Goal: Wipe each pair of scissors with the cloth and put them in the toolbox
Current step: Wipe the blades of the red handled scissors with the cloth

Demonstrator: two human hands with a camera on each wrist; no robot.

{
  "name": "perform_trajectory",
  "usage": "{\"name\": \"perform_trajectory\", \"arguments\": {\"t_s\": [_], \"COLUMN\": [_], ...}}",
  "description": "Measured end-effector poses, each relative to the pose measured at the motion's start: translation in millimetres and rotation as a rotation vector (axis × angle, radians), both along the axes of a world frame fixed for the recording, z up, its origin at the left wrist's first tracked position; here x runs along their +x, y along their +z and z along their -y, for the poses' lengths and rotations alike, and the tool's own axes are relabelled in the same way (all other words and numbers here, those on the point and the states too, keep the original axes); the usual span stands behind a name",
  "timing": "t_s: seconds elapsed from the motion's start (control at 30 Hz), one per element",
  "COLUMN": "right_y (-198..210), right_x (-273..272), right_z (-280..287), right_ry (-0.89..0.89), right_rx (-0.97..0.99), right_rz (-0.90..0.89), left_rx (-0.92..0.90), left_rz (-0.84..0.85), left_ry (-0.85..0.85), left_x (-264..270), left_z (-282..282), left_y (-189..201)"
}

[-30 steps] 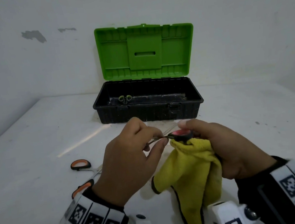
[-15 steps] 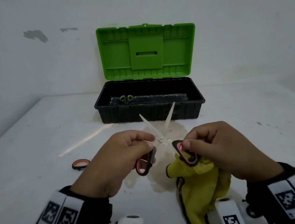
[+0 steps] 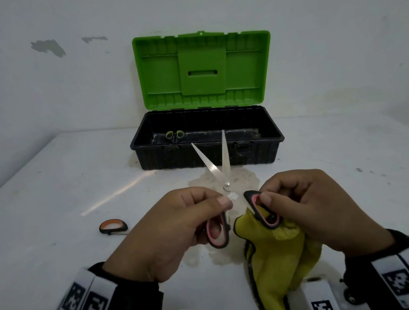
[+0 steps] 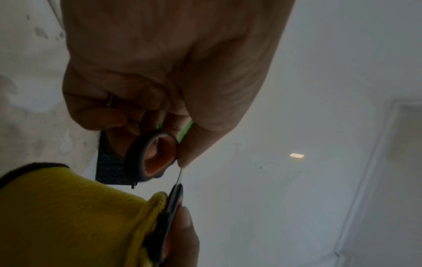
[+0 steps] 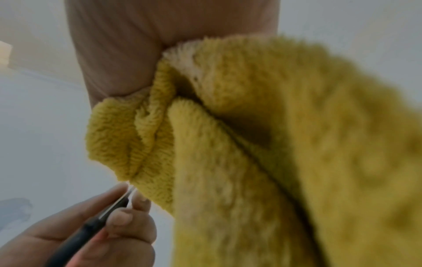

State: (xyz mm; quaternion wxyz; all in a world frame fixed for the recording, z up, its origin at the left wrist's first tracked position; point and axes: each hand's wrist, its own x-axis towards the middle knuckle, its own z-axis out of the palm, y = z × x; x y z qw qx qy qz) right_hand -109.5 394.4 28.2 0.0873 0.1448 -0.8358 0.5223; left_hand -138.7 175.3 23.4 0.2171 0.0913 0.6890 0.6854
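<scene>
In the head view the pink-handled scissors [image 3: 223, 178] are held up over the desk [image 3: 49, 199], blades spread in a V that points toward the open toolbox [image 3: 208, 149]. The left hand [image 3: 179, 230] has its grip pinched on the left handle loop, thumb tip near the pivot; the right hand [image 3: 315, 208] has its grip pinched on the right loop while the yellow cloth [image 3: 276, 262] hangs bunched beneath its palm. A green-handled pair [image 3: 174, 135] already lies inside the box, and an orange-handled pair [image 3: 113, 226] waits on the desk to the left, partly hidden behind the left hand. The left wrist view shows the fingers of the left hand [image 4: 160, 81] curled round the pink-lined loop [image 4: 157, 155], with the cloth [image 4: 68, 216] and the other loop edge-on below. The right wrist view is mostly filled with cloth [image 5: 251, 144] gathered under the right hand [image 5: 137, 45]; the opposite hand [image 5: 98, 234] nips the dark handle beside a sliver of blade. By my reading this is the wiping step for the second pair, with the blades opened to reach their inner faces. The next move probably calls for bringing the cloth up along each blade, stroking away from the edge, then closing the scissors and laying them in the box.
</scene>
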Motion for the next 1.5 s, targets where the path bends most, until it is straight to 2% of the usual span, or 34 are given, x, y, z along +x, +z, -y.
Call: {"name": "perform_trajectory", "arguments": {"t_s": [0.1, 0.23, 0.37, 0.5, 0.6, 0.77, 0.87, 0.97, 1.07, 1.23, 1.33, 1.5], "right_y": [0, 0, 0, -1, 0, 10, 25, 32, 21, 0, -5, -10], "right_x": [-1, -1, 1, 5, 6, 4, 6, 7, 3, 2, 1, -1], "right_z": [-2, -4, -3, -6, -13, -33, -26, -2, 20, 35, 36, 33], "right_ry": [-0.005, -0.016, -0.026, -0.022, -0.126, -0.381, -0.392, -0.326, -0.237, -0.225, -0.241, -0.235], "right_rx": [0.033, 0.048, 0.030, -0.004, -0.076, -0.218, -0.294, -0.291, -0.172, 0.193, 0.300, 0.374], "right_rz": [-0.001, -0.004, -0.006, 0.032, 0.036, -0.070, -0.173, -0.223, -0.231, -0.293, -0.382, -0.480], "left_rx": [-0.068, -0.044, -0.072, -0.185, -0.259, -0.365, -0.401, -0.414, -0.421, -0.440, -0.419, -0.451], "left_rz": [-0.055, -0.044, -0.110, -0.318, -0.445, -0.522, -0.522, -0.526, -0.521, -0.540, -0.553, -0.578], "left_ry": [0.028, 0.032, 0.091, 0.220, 0.263, 0.307, 0.318, 0.302, 0.292, 0.297, 0.301, 0.275], "left_x": [-1, 0, 2, 3, 4, 4, 4, 6, 8, 6, 4, 7], "left_z": [0, -1, -5, -10, -9, -7, -10, -13, -15, -12, -12, -12], "left_y": [-1, 0, -1, -6, -5, -3, -2, -3, -2, -3, -5, -6]}}
